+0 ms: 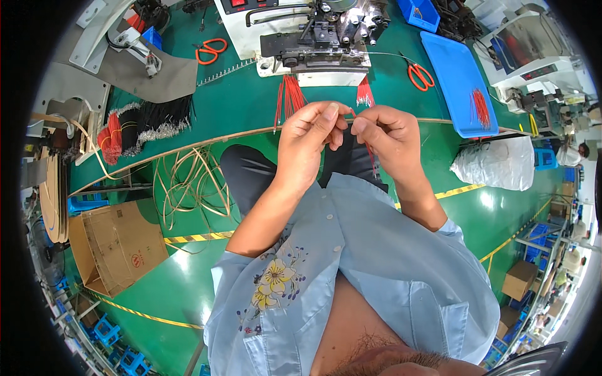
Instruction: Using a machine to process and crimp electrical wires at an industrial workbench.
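My left hand and my right hand are raised close together in front of the table edge. Between their fingertips shows a thin red wire, and its tail hangs below my right fingers. Thumb and forefinger of each hand are pinched on it; the wire's end at my left fingers is partly hidden. Just beyond the hands stands a bench machine with a metal press head. A bundle of red wires hangs at its left front, and a smaller bunch of red wires at its right.
Orange-handled scissors lie left of the machine, another pair of scissors right. A blue tray holds red wires. Red and black wire bundles lie at left. A cardboard box and coiled strip are on the floor.
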Available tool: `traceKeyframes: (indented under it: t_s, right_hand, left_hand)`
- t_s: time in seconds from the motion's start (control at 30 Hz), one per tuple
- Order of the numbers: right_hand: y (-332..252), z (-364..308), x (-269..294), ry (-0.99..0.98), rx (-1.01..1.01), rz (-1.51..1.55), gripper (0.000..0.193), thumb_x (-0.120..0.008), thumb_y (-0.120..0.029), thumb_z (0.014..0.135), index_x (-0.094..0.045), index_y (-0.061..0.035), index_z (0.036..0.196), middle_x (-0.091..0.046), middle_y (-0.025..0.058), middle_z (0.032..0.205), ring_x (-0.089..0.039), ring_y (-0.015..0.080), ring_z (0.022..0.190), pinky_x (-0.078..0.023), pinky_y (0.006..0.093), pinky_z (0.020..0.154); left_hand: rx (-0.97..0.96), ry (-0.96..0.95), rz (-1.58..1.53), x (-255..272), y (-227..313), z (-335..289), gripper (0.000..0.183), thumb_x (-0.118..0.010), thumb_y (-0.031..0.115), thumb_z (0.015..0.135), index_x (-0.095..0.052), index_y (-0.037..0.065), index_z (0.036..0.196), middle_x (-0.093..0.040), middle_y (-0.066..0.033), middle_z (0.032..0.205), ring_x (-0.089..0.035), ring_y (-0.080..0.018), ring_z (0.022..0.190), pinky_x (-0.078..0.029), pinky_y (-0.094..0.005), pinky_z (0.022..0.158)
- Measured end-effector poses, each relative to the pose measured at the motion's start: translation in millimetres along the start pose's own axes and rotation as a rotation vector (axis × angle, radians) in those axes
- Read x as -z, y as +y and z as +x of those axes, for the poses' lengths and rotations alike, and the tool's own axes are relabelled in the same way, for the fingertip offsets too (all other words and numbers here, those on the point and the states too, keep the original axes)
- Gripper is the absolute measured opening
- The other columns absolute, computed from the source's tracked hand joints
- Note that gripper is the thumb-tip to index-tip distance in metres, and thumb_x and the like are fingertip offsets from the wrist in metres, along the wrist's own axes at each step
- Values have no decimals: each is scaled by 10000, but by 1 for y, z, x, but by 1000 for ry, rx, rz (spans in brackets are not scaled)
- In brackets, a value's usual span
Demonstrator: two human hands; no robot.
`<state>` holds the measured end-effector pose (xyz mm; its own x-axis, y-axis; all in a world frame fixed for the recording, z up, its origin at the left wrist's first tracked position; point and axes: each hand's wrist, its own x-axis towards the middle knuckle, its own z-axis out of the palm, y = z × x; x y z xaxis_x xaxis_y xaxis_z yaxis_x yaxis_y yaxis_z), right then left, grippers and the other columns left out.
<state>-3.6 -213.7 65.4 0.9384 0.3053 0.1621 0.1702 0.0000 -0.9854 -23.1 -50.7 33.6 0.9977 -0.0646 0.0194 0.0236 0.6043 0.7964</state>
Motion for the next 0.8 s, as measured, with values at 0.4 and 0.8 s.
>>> traceKeyframes:
  t_s: [0.4,0.8]
  right_hand:
    - [26,60,-7,418,235,-491,96,-688,-63,822,-662,2,757,-575,42,585,-500,65,529,-407,234,500]
    - [45,88,0,427,111,-361,75,-636,-54,788,-675,6,767,-581,-9,584,-484,26,552,-410,219,512]
  left_hand:
    - [46,130,52,18,-11,23,230,-548,216,1000,-645,9,971,-607,-27,797,-530,-90,651,-407,-232,583]
    - [74,136,65,26,-13,24,214,-557,201,993,-644,11,950,-608,-24,771,-538,-82,643,-416,-229,580]
